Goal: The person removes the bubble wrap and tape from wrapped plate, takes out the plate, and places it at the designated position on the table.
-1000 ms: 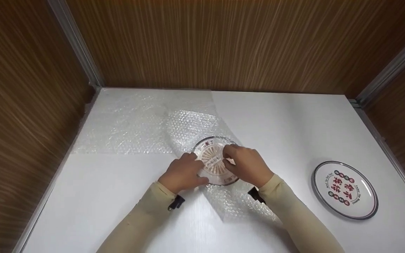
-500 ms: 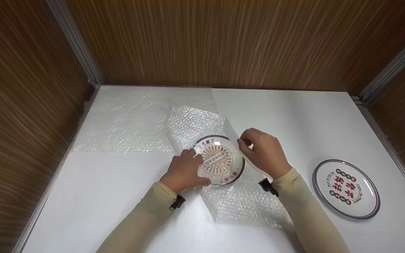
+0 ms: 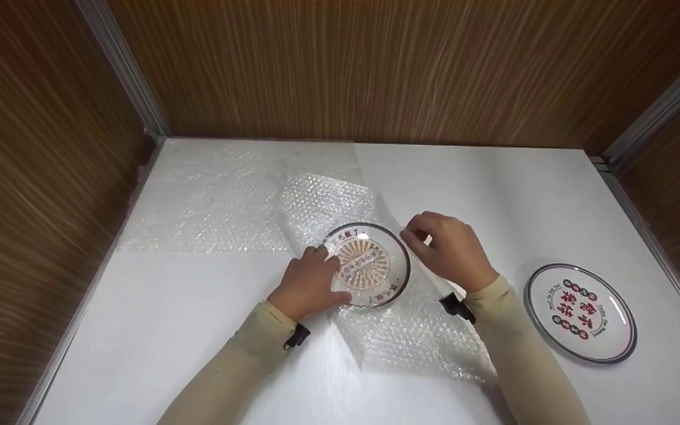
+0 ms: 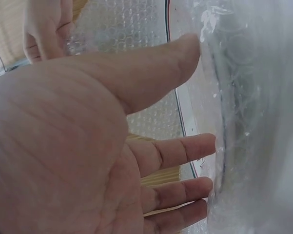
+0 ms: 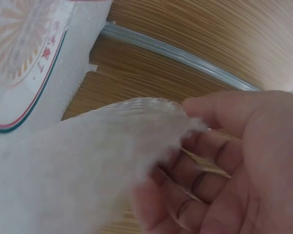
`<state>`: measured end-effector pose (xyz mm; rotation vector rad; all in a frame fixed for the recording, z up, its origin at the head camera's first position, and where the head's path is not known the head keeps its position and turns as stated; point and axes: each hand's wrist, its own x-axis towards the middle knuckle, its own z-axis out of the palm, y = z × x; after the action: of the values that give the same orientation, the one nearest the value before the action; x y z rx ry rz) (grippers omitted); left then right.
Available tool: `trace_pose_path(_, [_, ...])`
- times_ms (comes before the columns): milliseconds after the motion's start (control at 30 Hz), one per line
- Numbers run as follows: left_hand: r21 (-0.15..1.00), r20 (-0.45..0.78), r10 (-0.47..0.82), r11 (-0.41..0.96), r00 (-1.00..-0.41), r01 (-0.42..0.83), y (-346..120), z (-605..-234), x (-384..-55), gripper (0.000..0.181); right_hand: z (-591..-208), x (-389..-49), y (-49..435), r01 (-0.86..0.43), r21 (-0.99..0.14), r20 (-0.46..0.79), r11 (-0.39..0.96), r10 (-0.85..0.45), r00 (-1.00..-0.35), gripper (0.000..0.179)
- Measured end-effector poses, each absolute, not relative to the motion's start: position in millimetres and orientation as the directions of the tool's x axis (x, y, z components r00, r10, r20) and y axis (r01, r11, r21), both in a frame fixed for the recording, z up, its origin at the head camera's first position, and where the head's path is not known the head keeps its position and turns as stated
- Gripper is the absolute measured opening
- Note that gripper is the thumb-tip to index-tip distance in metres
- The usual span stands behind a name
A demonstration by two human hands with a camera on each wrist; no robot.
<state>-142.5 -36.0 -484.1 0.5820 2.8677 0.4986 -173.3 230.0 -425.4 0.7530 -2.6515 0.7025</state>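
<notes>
A round white plate [image 3: 369, 264] with a dark rim, red characters and a gold sunburst centre lies face up on bubble wrap [image 3: 411, 342]. Part of the wrap covers its left side. On that covered side my left hand [image 3: 309, 283] presses with fingers and thumb spread apart; in the left wrist view the fingertips [image 4: 200, 145] meet the clear film. My right hand [image 3: 451, 248] is just right of the plate, pinching an edge of the bubble wrap [image 5: 102, 161] between thumb and fingers and lifting it.
To the right, a second white plate [image 3: 582, 313] with red characters and a dark rim lies on the white table [image 3: 157, 336]. A larger flat bubble wrap sheet [image 3: 198, 200] covers the back left. Wood-grain panels [image 3: 369, 71] enclose the back and sides.
My right hand has moved from over the plate to its right, drawing the wrap edge off the plate's right side, which now shows bare. The left hand has stayed in place.
</notes>
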Motion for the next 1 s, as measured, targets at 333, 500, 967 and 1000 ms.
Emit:
trace_pose_path(333, [0.364, -0.087, 0.403, 0.864, -0.911, 0.348, -33, -481, -142, 0.056, -419, -179, 237, -0.617, -0.424, 0.563, 0.663, -0.340, -0.753, 0.021])
trace_pose_path(500, [0.365, -0.097, 0.405, 0.864, -0.909, 0.346, -34, -482, -142, 0.055, -420, -180, 240, -0.575, -0.524, 0.557, 0.628, -0.258, -0.789, 0.015])
trace_pose_path(967, [0.375, -0.089, 0.414, 0.857, -0.906, 0.354, -37, -478, -139, 0.054, -419, -181, 241, -0.524, -0.630, 0.466, 0.573, -0.261, -0.845, 0.014])
trace_pose_path(1000, [0.375, -0.094, 0.415, 0.857, -0.905, 0.354, -37, -479, -139, 0.054, -419, -181, 241, -0.521, -0.614, 0.472, 0.592, -0.254, -0.844, 0.017])
